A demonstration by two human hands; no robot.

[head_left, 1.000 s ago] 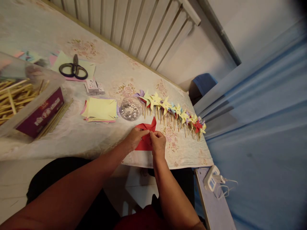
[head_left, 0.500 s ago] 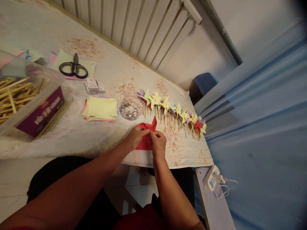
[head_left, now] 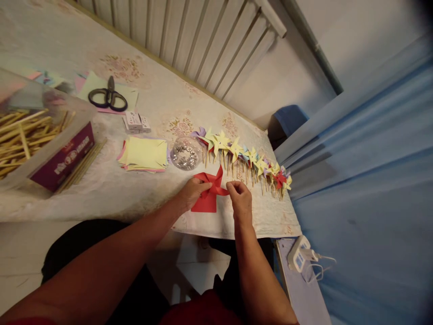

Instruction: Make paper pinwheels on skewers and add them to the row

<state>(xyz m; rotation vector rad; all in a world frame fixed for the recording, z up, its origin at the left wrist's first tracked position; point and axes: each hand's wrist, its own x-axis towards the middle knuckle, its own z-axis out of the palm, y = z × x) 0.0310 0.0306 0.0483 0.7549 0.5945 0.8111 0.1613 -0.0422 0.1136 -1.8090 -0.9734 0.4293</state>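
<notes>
Pinning the red paper (head_left: 204,205) near the table's (head_left: 149,192) front edge, left hand (head_left: 192,194) holds its folded centre. Right hand (head_left: 241,198) has shifted off centre, fingers narrowed beside a blade tip; grip: cannot tell. Inference: left thumb alone now keeps folds gathered. Purple label (head_left: 64,159), left front: pale characters, illegible. Small boxes (head_left: 135,122): print too small.

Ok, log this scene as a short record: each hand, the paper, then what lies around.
Left hand: thumb on the red paper, near its folded middle
Right hand: fingertips at the paper's right point; grip unclear
Paper state: flat below, folded points above
Beyond: dish of metal bits; row of pinwheels
Picture's left: stack, yellow on top; scissors on sheets; tub of sticks
</notes>
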